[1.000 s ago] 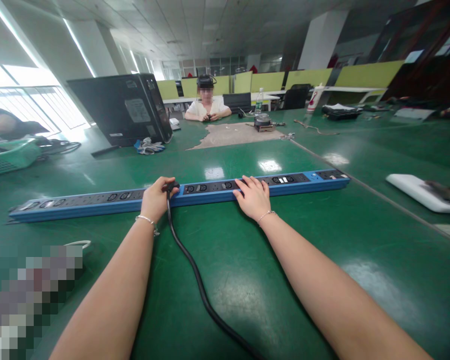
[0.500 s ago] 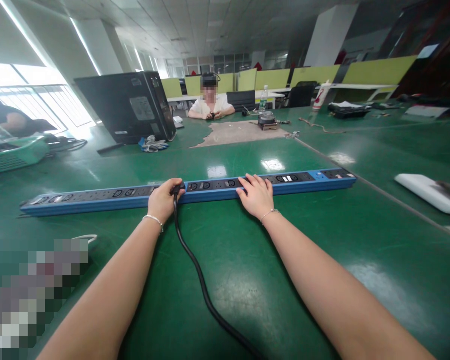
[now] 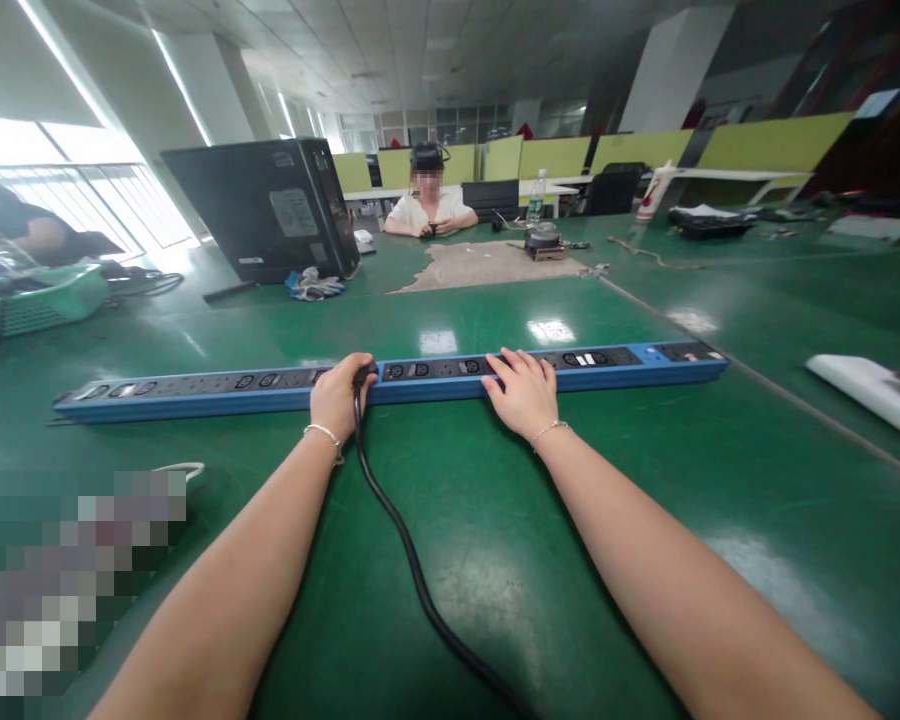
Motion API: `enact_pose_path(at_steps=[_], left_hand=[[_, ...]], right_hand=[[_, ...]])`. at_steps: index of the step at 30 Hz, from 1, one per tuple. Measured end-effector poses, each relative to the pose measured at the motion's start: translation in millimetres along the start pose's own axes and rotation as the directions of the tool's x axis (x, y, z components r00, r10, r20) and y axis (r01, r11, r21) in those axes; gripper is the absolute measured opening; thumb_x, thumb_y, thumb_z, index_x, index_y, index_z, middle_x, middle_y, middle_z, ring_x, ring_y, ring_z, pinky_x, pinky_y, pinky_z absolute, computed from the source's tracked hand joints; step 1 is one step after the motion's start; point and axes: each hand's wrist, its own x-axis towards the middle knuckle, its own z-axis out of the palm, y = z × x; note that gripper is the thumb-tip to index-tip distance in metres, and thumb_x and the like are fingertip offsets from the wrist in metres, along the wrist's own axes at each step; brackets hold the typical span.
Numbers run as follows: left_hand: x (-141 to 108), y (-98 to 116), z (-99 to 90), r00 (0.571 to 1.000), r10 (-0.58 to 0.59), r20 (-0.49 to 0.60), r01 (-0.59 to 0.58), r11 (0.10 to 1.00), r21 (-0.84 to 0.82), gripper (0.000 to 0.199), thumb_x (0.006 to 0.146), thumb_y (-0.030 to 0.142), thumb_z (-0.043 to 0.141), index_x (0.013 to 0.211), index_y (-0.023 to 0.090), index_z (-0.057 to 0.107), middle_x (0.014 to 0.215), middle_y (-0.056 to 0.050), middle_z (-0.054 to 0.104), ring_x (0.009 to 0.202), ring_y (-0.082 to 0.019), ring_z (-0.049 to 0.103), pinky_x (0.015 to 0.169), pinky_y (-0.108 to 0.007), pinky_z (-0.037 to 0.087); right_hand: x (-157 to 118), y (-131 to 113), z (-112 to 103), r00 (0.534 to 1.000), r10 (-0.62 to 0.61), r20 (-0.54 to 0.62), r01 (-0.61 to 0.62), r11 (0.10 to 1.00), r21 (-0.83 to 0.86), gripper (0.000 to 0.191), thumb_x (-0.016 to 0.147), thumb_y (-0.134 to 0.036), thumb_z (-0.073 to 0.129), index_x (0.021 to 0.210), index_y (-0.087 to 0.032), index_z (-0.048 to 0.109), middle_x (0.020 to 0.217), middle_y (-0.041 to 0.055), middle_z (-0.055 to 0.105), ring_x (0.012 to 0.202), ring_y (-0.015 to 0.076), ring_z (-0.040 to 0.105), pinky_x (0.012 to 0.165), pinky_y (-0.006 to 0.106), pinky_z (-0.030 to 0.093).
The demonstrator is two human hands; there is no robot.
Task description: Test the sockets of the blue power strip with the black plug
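A long blue power strip [image 3: 435, 392] with black sockets lies across the green table [image 3: 435, 500]. My left hand [image 3: 339, 392] is closed around a black power plug [image 3: 364, 373] at a socket left of the strip's middle; whether it is fully seated I cannot tell. From that plug a thick black cord [image 3: 412, 560] curves down toward me. My right hand [image 3: 525, 392] rests on the strip further right, fingers spread over its top face and thumb at the near edge, gripping nothing.
At the back left stand a black computer case [image 3: 259, 210], gloves [image 3: 315, 285] and a green basket [image 3: 41, 300]. A person [image 3: 429, 205] sits across the table. A white object [image 3: 866, 390] lies at right. A blurred-out item [image 3: 82, 570] lies at near left.
The whole view has shifted slightly, so everything sits a little further right. Both hands keep their places on the strip, the left still on the plug.
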Motion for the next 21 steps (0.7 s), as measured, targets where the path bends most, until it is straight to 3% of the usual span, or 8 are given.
enact_pose_path(at_steps=[4, 8, 12, 16, 21], left_hand=[[7.6, -17.3, -17.7, 0.942, -0.133, -0.307, 0.105, 0.989, -0.106, 0.031, 0.085, 0.033, 0.053, 0.112, 0.018, 0.057, 0.112, -0.005, 0.065, 0.101, -0.016, 0.061, 0.092, -0.03, 0.045], [9.0, -62.4, -39.1, 0.889, -0.281, -0.361, 0.225, 0.956, -0.191, 0.023, 0.08, 0.025, 0.06, 0.102, 0.018, 0.059, 0.105, -0.002, 0.066, 0.1, -0.016, 0.06, 0.096, -0.032, 0.044], [5.2, -92.0, -47.6, 0.905, -0.336, -0.259, 0.247, 0.914, -0.321, 0.024, 0.076, 0.02, 0.064, 0.1, 0.021, 0.06, 0.102, 0.005, 0.067, 0.097, -0.013, 0.061, 0.097, -0.033, 0.045], [5.3, -86.7, -49.8, 0.936, -0.315, -0.156, 0.279, 0.936, -0.216, 0.02, 0.075, 0.02, 0.066, 0.094, 0.024, 0.062, 0.094, 0.008, 0.067, 0.094, -0.014, 0.062, 0.096, -0.036, 0.045], [7.9, -85.1, -51.7, 0.951, -0.278, -0.139, 0.264, 0.958, -0.109, 0.023, 0.077, 0.023, 0.064, 0.099, 0.022, 0.063, 0.099, 0.004, 0.067, 0.092, -0.014, 0.061, 0.091, -0.03, 0.046]], right_hand=[[0.5, 0.8, 1.1, 1.0, -0.002, 0.002, 0.002, 1.0, -0.002, 0.042, 0.092, -0.045, 0.038, 0.127, -0.03, 0.056, 0.139, 0.0017, 0.049, 0.13, 0.0232, 0.036, 0.108, 0.047, 0.018], [0.9, 0.5, 0.6, 1.0, 0.002, 0.004, -0.002, 1.0, -0.003, 0.042, 0.092, -0.044, 0.039, 0.127, -0.03, 0.056, 0.139, 0.0022, 0.049, 0.13, 0.0235, 0.036, 0.108, 0.047, 0.018], [1.2, 0.6, 0.4, 1.0, -0.002, 0.003, 0.002, 1.0, 0.0, 0.042, 0.092, -0.044, 0.039, 0.127, -0.03, 0.057, 0.139, 0.0022, 0.049, 0.13, 0.0234, 0.037, 0.108, 0.047, 0.019], [1.2, 1.3, 1.0, 1.0, 0.0, 0.002, 0.0, 1.0, -0.003, 0.042, 0.091, -0.045, 0.039, 0.127, -0.03, 0.057, 0.139, 0.0021, 0.049, 0.13, 0.0232, 0.036, 0.108, 0.047, 0.018], [1.0, 1.6, 1.1, 1.0, -0.003, -0.001, 0.003, 1.0, -0.006, 0.042, 0.091, -0.044, 0.039, 0.127, -0.03, 0.057, 0.139, 0.0021, 0.049, 0.13, 0.0231, 0.037, 0.108, 0.047, 0.018]])
